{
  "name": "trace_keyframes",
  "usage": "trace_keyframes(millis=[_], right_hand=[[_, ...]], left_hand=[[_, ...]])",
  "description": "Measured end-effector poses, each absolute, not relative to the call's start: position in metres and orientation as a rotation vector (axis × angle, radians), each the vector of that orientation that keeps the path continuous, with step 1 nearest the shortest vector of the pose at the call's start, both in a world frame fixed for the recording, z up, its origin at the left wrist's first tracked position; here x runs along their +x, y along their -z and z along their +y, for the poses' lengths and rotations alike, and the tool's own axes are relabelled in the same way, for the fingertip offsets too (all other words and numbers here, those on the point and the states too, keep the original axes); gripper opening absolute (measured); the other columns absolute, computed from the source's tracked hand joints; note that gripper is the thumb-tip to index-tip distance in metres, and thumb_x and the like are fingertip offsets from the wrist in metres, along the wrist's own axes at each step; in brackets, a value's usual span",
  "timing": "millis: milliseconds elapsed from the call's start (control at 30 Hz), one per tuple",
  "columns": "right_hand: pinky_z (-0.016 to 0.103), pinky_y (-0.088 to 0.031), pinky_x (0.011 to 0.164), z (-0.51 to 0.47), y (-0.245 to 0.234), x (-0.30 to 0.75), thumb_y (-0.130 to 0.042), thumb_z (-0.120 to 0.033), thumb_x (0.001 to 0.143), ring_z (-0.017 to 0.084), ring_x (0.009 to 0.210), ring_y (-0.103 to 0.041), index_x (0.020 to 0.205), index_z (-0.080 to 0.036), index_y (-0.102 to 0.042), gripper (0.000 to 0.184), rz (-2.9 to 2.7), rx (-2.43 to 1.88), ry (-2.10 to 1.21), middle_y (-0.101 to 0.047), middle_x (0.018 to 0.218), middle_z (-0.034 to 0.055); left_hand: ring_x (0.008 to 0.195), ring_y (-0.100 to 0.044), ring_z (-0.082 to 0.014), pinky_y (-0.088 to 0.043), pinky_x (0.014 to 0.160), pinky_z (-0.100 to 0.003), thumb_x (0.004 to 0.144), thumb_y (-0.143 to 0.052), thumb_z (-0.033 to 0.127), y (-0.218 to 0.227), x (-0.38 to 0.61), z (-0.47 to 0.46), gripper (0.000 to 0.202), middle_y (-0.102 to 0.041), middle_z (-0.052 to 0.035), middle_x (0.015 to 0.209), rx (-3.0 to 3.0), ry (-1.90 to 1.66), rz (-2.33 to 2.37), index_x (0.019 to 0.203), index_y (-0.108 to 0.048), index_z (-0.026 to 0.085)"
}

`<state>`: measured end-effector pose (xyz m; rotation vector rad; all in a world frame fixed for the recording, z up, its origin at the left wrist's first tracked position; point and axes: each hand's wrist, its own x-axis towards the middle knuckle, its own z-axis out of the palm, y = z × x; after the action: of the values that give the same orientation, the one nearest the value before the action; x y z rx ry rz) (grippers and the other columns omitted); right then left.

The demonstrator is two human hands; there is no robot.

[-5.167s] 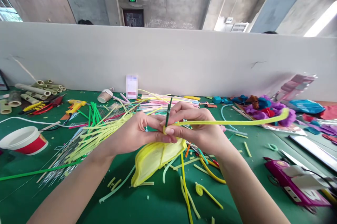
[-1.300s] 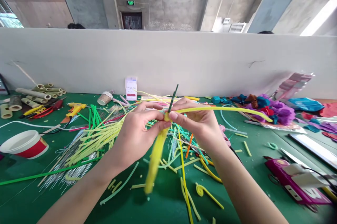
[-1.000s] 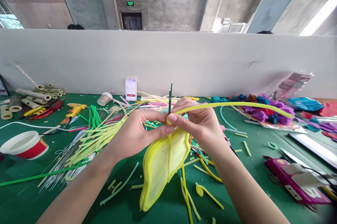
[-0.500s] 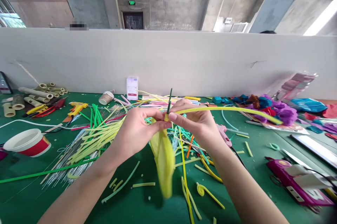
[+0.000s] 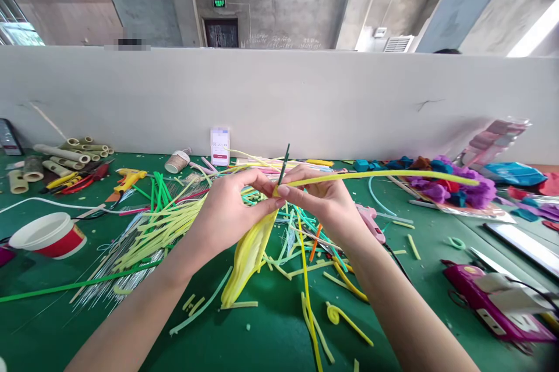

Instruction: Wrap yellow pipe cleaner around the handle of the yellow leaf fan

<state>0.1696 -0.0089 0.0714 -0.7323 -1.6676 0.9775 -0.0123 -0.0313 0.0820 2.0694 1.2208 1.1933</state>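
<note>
Both my hands meet at the middle of the view, pinching around the top of a yellow petal-like piece that hangs down to the left. My left hand is closed on this piece near its top. A dark green stem sticks up between the fingertips, tilted slightly right. My right hand is closed on a long yellow pipe cleaner, which stretches far to the right from the pinch. The exact join is hidden by the fingers.
On the green table lie yellow-green pipe cleaners, a yellow glue gun, a paper cup, bamboo pieces, a pink glue gun, a purple power strip and purple bundles. A white partition stands behind.
The yellow petal-like piece has swung from hanging nearly straight down to slanting left. The pipe cleaner's free end has risen and shifted right, while the stem leans a little more.
</note>
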Motion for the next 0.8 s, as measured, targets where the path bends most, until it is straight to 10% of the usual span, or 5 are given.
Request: trace_keyframes(millis=[800], right_hand=[[0.039,-0.049,0.082,-0.021,-0.08,0.169,-0.083,-0.022,0.075,0.02,0.087,-0.063,0.079,-0.027,-0.077,0.009,-1.706,-0.645,-0.814,-0.071,0.084,0.0011]], left_hand=[[0.111,-0.064,-0.0214,-0.046,0.101,-0.033,0.087,-0.069,0.029,-0.087,-0.026,-0.023,0.009,-0.074,-0.0026,0.107,2.142,-0.917,0.859,0.091,-0.075,0.023]])
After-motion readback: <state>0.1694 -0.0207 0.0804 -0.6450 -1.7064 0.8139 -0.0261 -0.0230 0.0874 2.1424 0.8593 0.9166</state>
